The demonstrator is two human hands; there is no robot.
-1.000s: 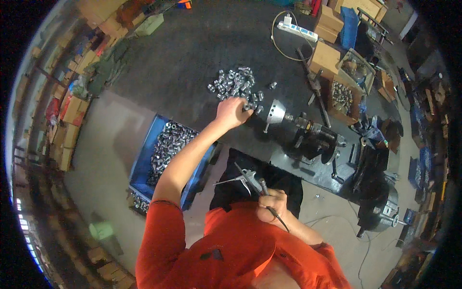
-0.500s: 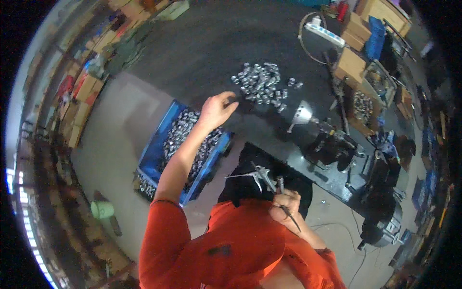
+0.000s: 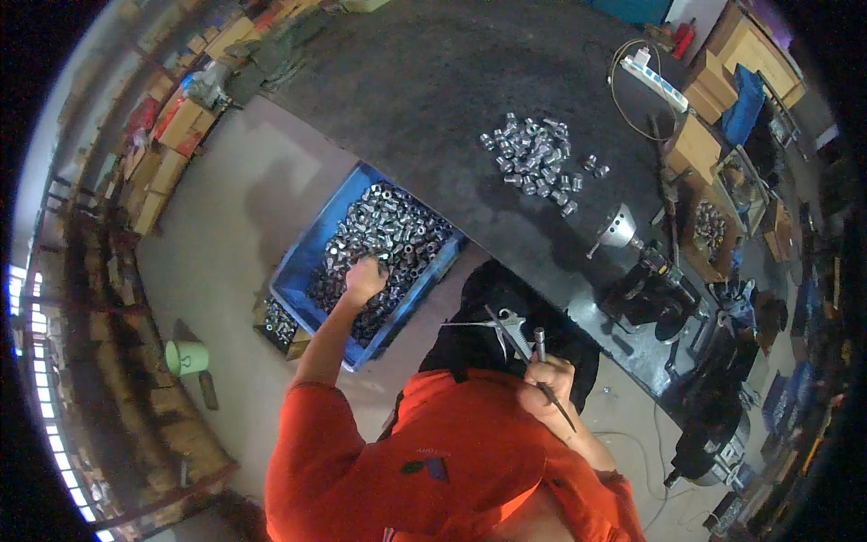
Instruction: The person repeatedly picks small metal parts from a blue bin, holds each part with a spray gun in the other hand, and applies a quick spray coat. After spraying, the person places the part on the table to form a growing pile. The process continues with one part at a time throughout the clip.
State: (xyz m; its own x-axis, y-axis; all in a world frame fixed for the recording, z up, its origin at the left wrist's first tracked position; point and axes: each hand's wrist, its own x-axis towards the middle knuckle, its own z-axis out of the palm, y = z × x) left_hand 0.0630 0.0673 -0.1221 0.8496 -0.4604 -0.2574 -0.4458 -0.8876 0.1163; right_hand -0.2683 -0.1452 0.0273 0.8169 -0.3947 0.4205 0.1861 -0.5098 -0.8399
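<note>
Now metal fittings [image 3: 384,217] lie around and beyond your left hand [image 3: 365,280], the nearer one; whether its fingers pinch any, I cannot tell. Your right hand [image 3: 549,381] clasps a slim tool [image 3: 540,340].

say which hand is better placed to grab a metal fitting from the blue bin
Left, likely: the left hand is at the metal fittings in the blue bin; the right hand grips a pen-shaped tool.
</note>
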